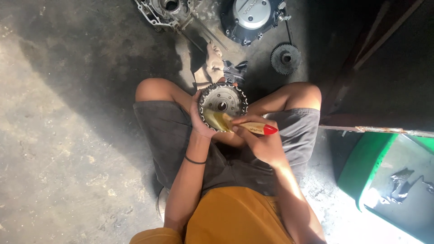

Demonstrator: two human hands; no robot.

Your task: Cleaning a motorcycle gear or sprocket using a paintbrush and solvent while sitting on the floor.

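The notched clutch basket [222, 106] is gripped over the lap by the closed left hand [200, 121] while the wooden-handled brush [246, 127], clasped in the right hand [262, 143], is best swept evenly across its face.

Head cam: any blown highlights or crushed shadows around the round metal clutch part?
Head view: round slotted metal clutch part evenly lit and sharp; sunlit grey concrete floor lower right blown out; top-right corner crushed to black; green plastic tub glares at its rim.

Toothed drum [222, 106] between knees, gear [285, 58] beyond, tub [361, 167] right
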